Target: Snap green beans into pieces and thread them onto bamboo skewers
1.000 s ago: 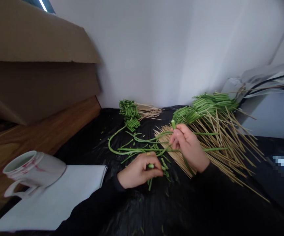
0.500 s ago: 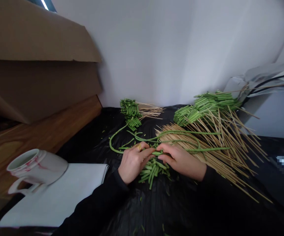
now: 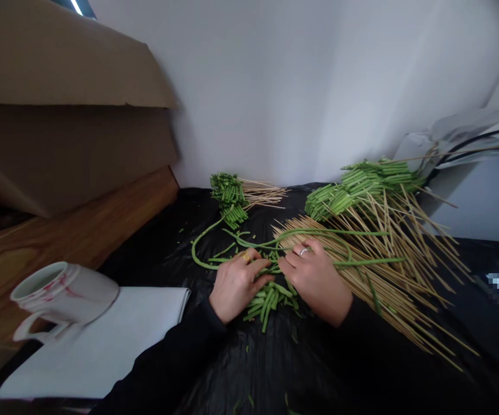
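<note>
Single head-worn view, facing forward and down, hands (image 3: 237,287) fairly near

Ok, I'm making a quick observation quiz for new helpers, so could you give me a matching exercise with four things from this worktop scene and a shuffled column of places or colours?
Things
1. Mug
2. Loose cut green pieces
3. Cardboard box
4. Large pile of thin sticks

Places or colours
A. Mostly to the right of the right hand
B. Brown, at the upper left of the picture
C. White with red marks
D. Between the left hand and the right hand

Right pairs: 1-C, 2-D, 3-B, 4-A
</note>
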Motion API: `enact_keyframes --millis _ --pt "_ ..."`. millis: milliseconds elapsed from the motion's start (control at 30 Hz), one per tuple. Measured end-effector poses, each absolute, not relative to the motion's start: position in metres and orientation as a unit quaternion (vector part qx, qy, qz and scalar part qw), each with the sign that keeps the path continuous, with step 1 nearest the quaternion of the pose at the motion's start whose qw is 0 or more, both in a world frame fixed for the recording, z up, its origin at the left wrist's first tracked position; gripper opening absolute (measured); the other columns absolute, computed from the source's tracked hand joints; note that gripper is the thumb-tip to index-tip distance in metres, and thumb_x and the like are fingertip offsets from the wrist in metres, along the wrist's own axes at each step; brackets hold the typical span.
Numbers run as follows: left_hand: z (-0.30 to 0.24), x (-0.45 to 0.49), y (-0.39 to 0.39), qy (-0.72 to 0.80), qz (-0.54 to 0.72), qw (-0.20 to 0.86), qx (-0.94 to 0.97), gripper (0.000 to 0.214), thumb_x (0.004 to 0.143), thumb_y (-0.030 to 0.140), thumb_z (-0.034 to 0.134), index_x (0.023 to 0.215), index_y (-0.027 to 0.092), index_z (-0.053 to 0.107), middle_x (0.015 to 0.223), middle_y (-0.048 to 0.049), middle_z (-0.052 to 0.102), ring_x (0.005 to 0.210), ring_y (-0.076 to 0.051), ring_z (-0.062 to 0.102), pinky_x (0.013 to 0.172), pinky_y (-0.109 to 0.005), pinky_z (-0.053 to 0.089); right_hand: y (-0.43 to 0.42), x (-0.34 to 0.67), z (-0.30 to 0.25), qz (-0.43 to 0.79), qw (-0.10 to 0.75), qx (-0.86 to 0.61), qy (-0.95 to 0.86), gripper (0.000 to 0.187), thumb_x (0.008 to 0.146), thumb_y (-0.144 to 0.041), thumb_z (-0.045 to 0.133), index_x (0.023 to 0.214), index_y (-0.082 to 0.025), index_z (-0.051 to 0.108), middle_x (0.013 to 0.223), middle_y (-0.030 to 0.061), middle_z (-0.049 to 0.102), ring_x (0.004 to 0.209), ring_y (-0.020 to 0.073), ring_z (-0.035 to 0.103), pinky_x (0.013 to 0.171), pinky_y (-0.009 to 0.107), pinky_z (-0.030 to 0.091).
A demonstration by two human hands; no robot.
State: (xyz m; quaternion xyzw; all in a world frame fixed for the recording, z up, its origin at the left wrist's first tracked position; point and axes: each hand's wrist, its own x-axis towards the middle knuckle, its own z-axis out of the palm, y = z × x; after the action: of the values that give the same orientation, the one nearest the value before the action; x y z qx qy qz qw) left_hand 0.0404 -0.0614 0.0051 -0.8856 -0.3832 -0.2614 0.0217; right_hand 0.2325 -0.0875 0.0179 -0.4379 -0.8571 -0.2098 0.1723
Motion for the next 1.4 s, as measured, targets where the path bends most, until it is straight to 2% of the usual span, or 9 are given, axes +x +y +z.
enact_keyframes --millis 167,367,567,767,867,1033,1133,1233,1400 --pt "0.004 0.040 -0.059 -0.389 -0.286 -0.030 -0.875 0.018 0.090 0.031 0.055 0.092 0.022 0.071 0.086 -0.0057 0.065 0.078 -0.019 0.060 0.070 -0.029 0.042 -0.093 0.229 0.022 -0.211 0.191 -0.424 -0.860 0.019 0.089 -0.010 0.048 0.086 -0.016 0.066 0.076 0.0072 0.063 0.082 0.0245 0.052 0.086 0.044 0.032" --pt "0.009 0.038 -0.060 -0.368 -0.358 -0.119 -0.850 0.021 0.089 0.022 0.056 0.104 0.024 0.071 0.093 -0.0072 0.065 0.084 -0.020 0.060 0.077 -0.030 0.043 -0.091 0.232 0.021 -0.187 0.237 -0.448 -0.842 0.023 0.093 -0.012 0.043 0.094 -0.016 0.066 0.074 0.0055 0.063 0.082 0.0230 0.054 0.087 0.042 0.031" --pt "0.018 0.040 -0.062 -0.355 -0.452 -0.183 -0.797 0.017 0.085 0.021 0.062 0.096 0.022 0.074 0.086 -0.0069 0.066 0.081 -0.019 0.061 0.075 -0.029 0.046 -0.086 0.230 0.014 -0.021 0.313 -0.477 -0.821 0.024 0.097 -0.024 0.044 0.082 -0.019 0.062 0.072 0.0019 0.066 0.074 0.0176 0.057 0.077 0.032 0.033" --pt "0.023 0.045 -0.063 -0.383 -0.454 -0.361 -0.719 0.013 0.081 0.025 0.067 0.083 0.017 0.077 0.080 -0.0060 0.069 0.076 -0.018 0.061 0.071 -0.028 0.046 -0.089 0.219 0.005 0.096 0.340 -0.478 -0.804 0.028 0.097 -0.024 0.041 0.073 -0.019 0.054 0.070 0.0007 0.063 0.069 0.0153 0.056 0.071 0.028 0.034" --pt "0.027 0.047 -0.064 -0.383 -0.429 -0.428 -0.697 0.015 0.081 0.026 0.067 0.084 0.016 0.078 0.080 -0.0064 0.069 0.076 -0.018 0.060 0.070 -0.027 0.045 -0.091 0.216 0.004 0.065 0.315 -0.482 -0.815 0.027 0.097 -0.021 0.040 0.073 -0.018 0.053 0.071 0.0025 0.063 0.068 0.0166 0.055 0.069 0.030 0.031" --pt "0.027 0.048 -0.065 -0.384 -0.452 -0.480 -0.646 0.015 0.078 0.028 0.071 0.081 0.015 0.077 0.075 -0.0051 0.067 0.072 -0.015 0.056 0.065 -0.023 0.041 -0.096 0.213 0.011 -0.067 0.277 -0.489 -0.824 0.023 0.096 -0.019 0.039 0.078 -0.019 0.053 0.070 0.0028 0.062 0.068 0.0195 0.053 0.072 0.035 0.027" --pt "0.022 0.050 -0.064 -0.376 -0.468 -0.589 -0.540 0.021 0.076 0.032 0.074 0.085 0.013 0.076 0.056 0.0016 0.053 0.053 -0.007 0.041 0.051 -0.019 0.032 -0.099 0.211 0.016 -0.089 0.259 -0.502 -0.821 0.023 0.097 -0.018 0.038 0.079 -0.019 0.053 0.067 0.0020 0.061 0.066 0.0198 0.053 0.072 0.035 0.026" --pt "0.016 0.054 -0.065 -0.347 -0.475 -0.682 -0.434 0.024 0.072 0.030 0.077 0.085 0.010 0.074 0.047 0.0074 0.037 0.045 -0.003 0.026 0.044 -0.016 0.023 -0.100 0.209 0.017 -0.095 0.250 -0.506 -0.820 0.022 0.097 -0.019 0.038 0.080 -0.019 0.053 0.067 0.0018 0.061 0.065 0.0196 0.053 0.070 0.035 0.025" --pt "0.013 0.060 -0.066 -0.304 -0.480 -0.753 -0.332 0.021 0.069 0.019 0.080 0.083 0.006 0.072 0.050 0.0084 0.035 0.044 0.000 0.027 0.040 -0.011 0.024 -0.100 0.208 0.013 -0.139 0.227 -0.496 -0.827 0.019 0.094 -0.014 0.041 0.079 -0.020 0.050 0.065 0.0005 0.059 0.060 0.0193 0.052 0.068 0.036 0.024"
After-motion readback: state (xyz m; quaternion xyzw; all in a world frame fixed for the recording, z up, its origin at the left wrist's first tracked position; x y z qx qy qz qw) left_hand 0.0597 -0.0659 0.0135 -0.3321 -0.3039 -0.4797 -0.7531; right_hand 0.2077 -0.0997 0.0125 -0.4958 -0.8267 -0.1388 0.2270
